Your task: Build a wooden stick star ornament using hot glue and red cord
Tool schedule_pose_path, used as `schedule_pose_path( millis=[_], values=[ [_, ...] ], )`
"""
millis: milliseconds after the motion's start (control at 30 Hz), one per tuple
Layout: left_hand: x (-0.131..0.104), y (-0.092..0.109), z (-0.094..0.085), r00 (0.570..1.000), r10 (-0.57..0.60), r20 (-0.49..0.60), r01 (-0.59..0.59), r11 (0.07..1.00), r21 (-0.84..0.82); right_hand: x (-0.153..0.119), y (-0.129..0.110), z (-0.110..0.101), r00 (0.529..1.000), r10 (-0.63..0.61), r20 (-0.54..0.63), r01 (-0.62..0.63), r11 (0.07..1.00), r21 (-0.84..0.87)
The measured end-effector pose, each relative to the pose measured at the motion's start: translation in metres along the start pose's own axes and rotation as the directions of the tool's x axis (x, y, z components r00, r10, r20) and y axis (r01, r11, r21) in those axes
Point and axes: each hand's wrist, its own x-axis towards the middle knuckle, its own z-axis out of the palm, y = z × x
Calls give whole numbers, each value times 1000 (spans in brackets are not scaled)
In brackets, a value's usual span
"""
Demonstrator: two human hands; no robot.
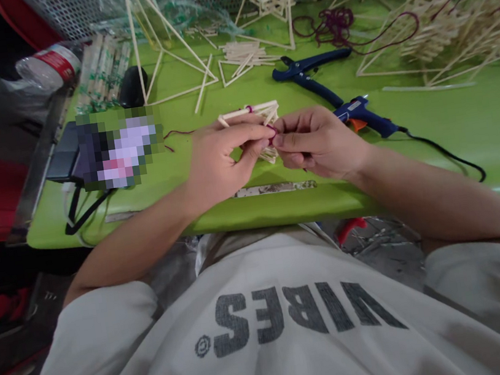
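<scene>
Close to the table's front edge, my left hand (222, 157) and my right hand (313, 141) meet fingertip to fingertip, pinching a dark red yarn (272, 129) between them. Just behind and under the fingers is a small frame of pale wooden sticks (239, 113), with a loop of the same yarn around its upper stick. My fingers hide much of that frame. A loose tail of yarn trails out on the table to the left of my left hand. Beside my right hand lies a blue glue gun (363, 114) with an orange trigger.
Blue cutting pliers (308, 70) lie behind my right hand. Stick structures (433, 31) crowd the back right near tangled yarn (332, 27). Loose sticks (245, 54) lie mid-back. At left are a blurred phone (126, 152), a black mouse (132, 86), wrapped stick bundles (98, 69) and a bottle (49, 66).
</scene>
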Motion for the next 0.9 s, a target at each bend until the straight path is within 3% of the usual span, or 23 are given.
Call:
schedule_pose_path(
  millis=[133,367,600,733,900],
  values=[
    [1,0,-1,999,18,36,-18,1000,3,1,-3,-2,1000,-22,-13,20,993,-114],
    [7,2,-4,996,74,46,-72,997,-38,2,-6,-6,996,-57,62,67,984,-164],
    [6,8,-5,997,-47,67,52,996,-71,2,-4,-7,982,-132,133,152,976,-155],
    [5,6,-3,999,-11,44,18,987,-157,2,-5,-8,987,-156,39,161,971,-179],
    [4,6,-1,997,-41,64,48,992,-115,-1,-5,-3,977,-191,-98,167,963,-210]
  ],
)
